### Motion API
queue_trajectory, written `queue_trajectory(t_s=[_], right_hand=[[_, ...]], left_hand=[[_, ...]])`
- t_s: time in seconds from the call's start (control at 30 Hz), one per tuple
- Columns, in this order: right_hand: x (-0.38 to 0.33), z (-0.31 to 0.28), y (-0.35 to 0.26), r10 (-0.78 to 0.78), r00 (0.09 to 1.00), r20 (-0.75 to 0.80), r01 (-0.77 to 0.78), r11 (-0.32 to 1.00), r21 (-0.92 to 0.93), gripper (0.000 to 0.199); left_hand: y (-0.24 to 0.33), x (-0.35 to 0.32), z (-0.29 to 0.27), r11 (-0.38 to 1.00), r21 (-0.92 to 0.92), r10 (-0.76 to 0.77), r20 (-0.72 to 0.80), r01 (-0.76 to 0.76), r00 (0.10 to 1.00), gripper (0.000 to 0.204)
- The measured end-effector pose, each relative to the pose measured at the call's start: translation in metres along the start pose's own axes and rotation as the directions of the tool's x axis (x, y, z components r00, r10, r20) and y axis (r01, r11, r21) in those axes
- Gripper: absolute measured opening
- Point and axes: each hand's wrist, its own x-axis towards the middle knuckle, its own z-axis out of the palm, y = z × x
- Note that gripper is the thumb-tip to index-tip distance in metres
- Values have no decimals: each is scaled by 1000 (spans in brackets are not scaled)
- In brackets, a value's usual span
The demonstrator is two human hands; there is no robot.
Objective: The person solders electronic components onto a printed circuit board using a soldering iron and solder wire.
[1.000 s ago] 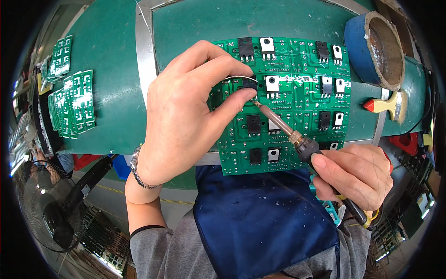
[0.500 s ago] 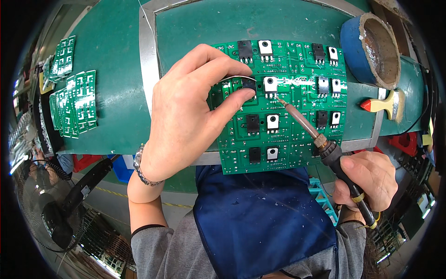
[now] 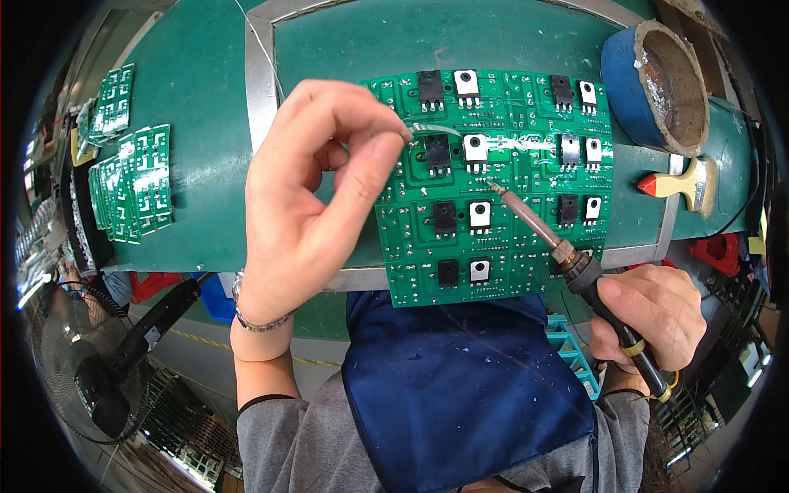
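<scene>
A large green circuit board (image 3: 526,187) lies at the table's front edge, its near edge over my apron. Pairs of black and silver-white three-legged transistors stand on it in rows. My left hand (image 3: 308,197) is over the board's left side, thumb and forefinger pinching a thin solder wire (image 3: 436,128). The wire's free end reaches toward a white transistor (image 3: 475,149), beside a black transistor (image 3: 437,152). In my right hand (image 3: 653,316) is a soldering iron (image 3: 608,304), gripped by its black handle. Its tip is just below that white transistor's legs; whether it touches is unclear.
Small green boards (image 3: 136,181) are stacked on the table at left. A blue-sided round pot (image 3: 629,86) stands at back right, near a brush (image 3: 678,186) with a red-tipped handle. A metal strip (image 3: 261,107) crosses the table. A black fan (image 3: 103,378) is at lower left.
My left hand has moved left, uncovering the black transistor and still pinching the solder wire. The iron's tip has shifted slightly toward me, away from the white transistor's legs.
</scene>
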Motion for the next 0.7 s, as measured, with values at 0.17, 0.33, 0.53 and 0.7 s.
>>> queue_trajectory(t_s=[0.17,0.33,0.53,0.7], right_hand=[[4,4,5,-4,1000,16,4,1000,-2,33],[7,6,9,-36,999,15,36,999,-13,29],[8,9,10,-36,999,-3,36,999,-20,29],[8,13,15,-71,997,-14,70,996,-47,29]], left_hand=[[9,-11,6,906,413,114,-27,-93,993,17],[10,-20,16,905,412,107,16,-104,994,21],[7,-21,19,876,459,152,27,-148,988,23],[4,-21,20,868,473,157,29,-152,987,23]])
